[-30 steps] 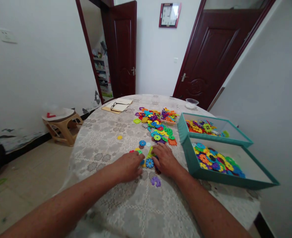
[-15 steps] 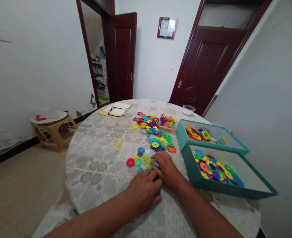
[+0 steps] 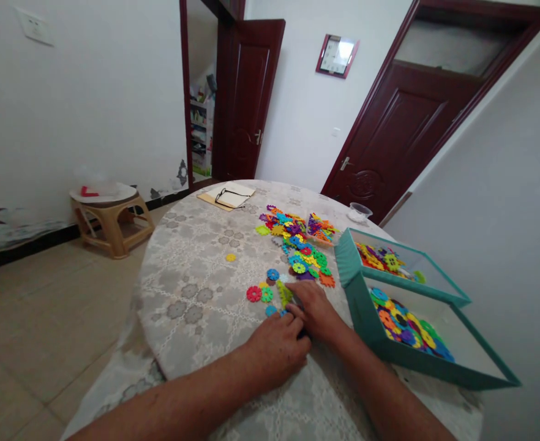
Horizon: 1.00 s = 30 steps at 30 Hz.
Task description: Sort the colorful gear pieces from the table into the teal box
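My left hand (image 3: 279, 346) is closed with its fingers curled under, and whatever it holds is hidden. Against it works my right hand (image 3: 313, 309), fingers bent and thumb close to the left fingertips; I cannot make out what is in them. A yellow-green triangular plastic piece (image 3: 283, 294) lies at the right index fingertip, seemingly touching it. Left of the hands are notched plastic discs: a red disc (image 3: 254, 294), a green disc (image 3: 267, 294) and a blue disc (image 3: 272, 274). Another blue disc (image 3: 270, 311) sits just beyond my left knuckles.
A heap of colourful notched pieces (image 3: 292, 228) spreads beyond the hands. At right stands an open teal box (image 3: 439, 366) holding more pieces. Glasses (image 3: 224, 197) rest on a notebook (image 3: 240, 191) at the far left; a clear bowl (image 3: 360, 211) stands at the back.
The view has turned slightly left and tilted, so the table appears shifted rightward. Both hands stay together; a purple bit seen under my left hand earlier is now hidden.
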Tool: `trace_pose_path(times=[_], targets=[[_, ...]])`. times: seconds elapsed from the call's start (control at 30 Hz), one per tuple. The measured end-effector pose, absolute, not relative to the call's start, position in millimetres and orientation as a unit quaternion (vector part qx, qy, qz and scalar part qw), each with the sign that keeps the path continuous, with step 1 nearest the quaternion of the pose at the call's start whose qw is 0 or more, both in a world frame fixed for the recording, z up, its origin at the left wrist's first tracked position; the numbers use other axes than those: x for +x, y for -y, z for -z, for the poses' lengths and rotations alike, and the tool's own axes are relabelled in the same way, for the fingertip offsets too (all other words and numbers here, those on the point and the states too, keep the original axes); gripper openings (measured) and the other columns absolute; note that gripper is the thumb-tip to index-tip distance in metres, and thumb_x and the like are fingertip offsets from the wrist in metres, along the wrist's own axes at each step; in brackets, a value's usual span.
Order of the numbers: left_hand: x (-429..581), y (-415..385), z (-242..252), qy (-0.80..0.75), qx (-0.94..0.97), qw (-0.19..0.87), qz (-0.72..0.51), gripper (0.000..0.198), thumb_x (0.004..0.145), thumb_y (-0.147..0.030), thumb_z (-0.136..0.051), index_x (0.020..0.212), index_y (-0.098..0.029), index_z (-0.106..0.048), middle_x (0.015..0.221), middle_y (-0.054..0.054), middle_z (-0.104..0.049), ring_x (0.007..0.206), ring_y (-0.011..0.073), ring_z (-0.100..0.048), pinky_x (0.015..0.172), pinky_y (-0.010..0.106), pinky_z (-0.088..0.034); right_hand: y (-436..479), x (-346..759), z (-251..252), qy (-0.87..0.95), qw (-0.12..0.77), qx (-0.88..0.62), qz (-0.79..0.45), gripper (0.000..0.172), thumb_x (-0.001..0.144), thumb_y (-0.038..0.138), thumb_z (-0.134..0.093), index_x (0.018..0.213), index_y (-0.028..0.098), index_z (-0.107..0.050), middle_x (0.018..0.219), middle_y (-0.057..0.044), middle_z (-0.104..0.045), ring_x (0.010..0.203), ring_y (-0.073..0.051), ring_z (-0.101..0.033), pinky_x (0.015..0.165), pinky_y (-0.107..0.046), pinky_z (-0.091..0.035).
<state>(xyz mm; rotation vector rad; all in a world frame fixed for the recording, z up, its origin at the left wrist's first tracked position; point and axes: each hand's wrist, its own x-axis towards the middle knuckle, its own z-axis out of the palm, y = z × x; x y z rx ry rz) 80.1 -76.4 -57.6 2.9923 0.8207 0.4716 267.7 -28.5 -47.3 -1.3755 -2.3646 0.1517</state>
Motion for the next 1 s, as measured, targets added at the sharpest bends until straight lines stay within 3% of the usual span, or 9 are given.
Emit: trace_pose_path(times=[0.17, 0.27, 0.33, 0.47, 0.7, 0.77, 0.87, 0.93, 1.0], targets=[[82, 79, 54, -0.262, 0.955, 0.005, -0.141, 0.017, 0.101, -0.03, -0.06, 0.104, -0.018, -0.071, 0.11, 0.014, -0.07, 0.104, 0.0299, -0.065, 0.086, 0.045, -0.056, 17, 261, 27, 0.842, 0.159, -0.506, -0.103, 0.061, 0.08, 0.015, -0.076, 0.139, 0.019, -0.063, 0.133, -0.016, -0.066, 0.126, -0.03, -0.06, 0.108, -0.044, -0.046], [81, 79, 50, -0.26, 0.957, 0.018, -0.123, 0.017, 0.102, -0.029, -0.058, 0.105, -0.018, -0.071, 0.107, 0.013, -0.07, 0.101, 0.0288, -0.065, 0.086, 0.045, -0.056, 12, 259, 15, 0.834, 0.154, -0.511, -0.14, 0.027, 0.083, 0.015, -0.071, 0.11, 0.018, -0.071, 0.109, -0.009, -0.071, 0.102, -0.023, -0.066, 0.091, -0.033, -0.05], [80, 79, 48, -0.259, 0.958, 0.023, -0.118, 0.019, 0.103, -0.03, -0.056, 0.107, -0.018, -0.07, 0.108, 0.013, -0.069, 0.101, 0.0288, -0.065, 0.086, 0.046, -0.056, 11, 259, 7, 0.822, 0.162, -0.519, -0.167, 0.002, 0.087, 0.019, -0.067, 0.086, 0.02, -0.066, 0.086, -0.001, -0.067, 0.082, -0.018, -0.062, 0.075, -0.028, -0.046], [78, 79, 45, -0.258, 0.959, 0.022, -0.116, 0.022, 0.104, -0.029, -0.052, 0.11, -0.017, -0.07, 0.11, 0.015, -0.069, 0.103, 0.0308, -0.065, 0.084, 0.047, -0.056, 8, 263, -3, 0.768, 0.223, -0.569, -0.19, 0.023, 0.091, 0.031, -0.064, 0.073, 0.021, -0.055, 0.068, 0.005, -0.054, 0.066, -0.013, -0.052, 0.061, -0.025, -0.035], [76, 73, 44, -0.273, 0.956, 0.017, -0.11, 0.025, 0.105, -0.027, -0.049, 0.116, -0.017, -0.069, 0.116, 0.017, -0.069, 0.106, 0.0317, -0.065, 0.085, 0.047, -0.054, -30, 281, -9, 0.654, 0.263, -0.672, -0.227, 0.024, 0.076, 0.031, -0.072, 0.06, 0.019, -0.059, 0.052, 0.005, -0.051, 0.054, -0.012, -0.048, 0.051, -0.024, -0.029], [75, 68, 45, -0.289, 0.95, 0.018, -0.114, 0.027, 0.107, -0.031, -0.049, 0.118, -0.017, -0.069, 0.118, 0.018, -0.07, 0.107, 0.0323, -0.065, 0.086, 0.048, -0.054, -53, 289, -17, 0.618, 0.307, -0.693, -0.208, 0.021, 0.079, 0.034, -0.069, 0.066, 0.018, -0.064, 0.052, 0.003, -0.053, 0.052, -0.014, -0.051, 0.05, -0.024, -0.034], [72, 55, 44, -0.316, 0.943, 0.019, -0.103, 0.028, 0.105, -0.032, -0.052, 0.118, -0.015, -0.07, 0.117, 0.018, -0.069, 0.109, 0.0337, -0.065, 0.087, 0.049, -0.055, -85, 296, -31, 0.57, 0.392, -0.701, -0.173, 0.034, 0.092, 0.039, -0.052, 0.105, 0.014, -0.072, 0.076, -0.005, -0.07, 0.063, -0.018, -0.064, 0.055, -0.026, -0.047], [69, 45, 42, -0.337, 0.937, 0.011, -0.092, 0.025, 0.101, -0.024, -0.055, 0.117, -0.013, -0.07, 0.117, 0.019, -0.069, 0.111, 0.0348, -0.064, 0.088, 0.049, -0.055, -97, 297, -36, 0.55, 0.433, -0.696, -0.161, 0.048, 0.096, 0.036, -0.044, 0.134, 0.013, -0.064, 0.103, -0.012, -0.076, 0.076, -0.019, -0.071, 0.062, -0.028, -0.054], [65, 36, 40, -0.355, 0.93, 0.001, -0.091, 0.025, 0.099, -0.018, -0.054, 0.116, -0.013, -0.071, 0.116, 0.02, -0.068, 0.118, 0.037, -0.062, 0.091, 0.051, -0.054, -95, 292, -34, 0.548, 0.448, -0.688, -0.156, 0.054, 0.095, 0.031, -0.043, 0.146, 0.015, -0.056, 0.123, -0.015, -0.073, 0.085, -0.02, -0.074, 0.068, -0.029, -0.058]])
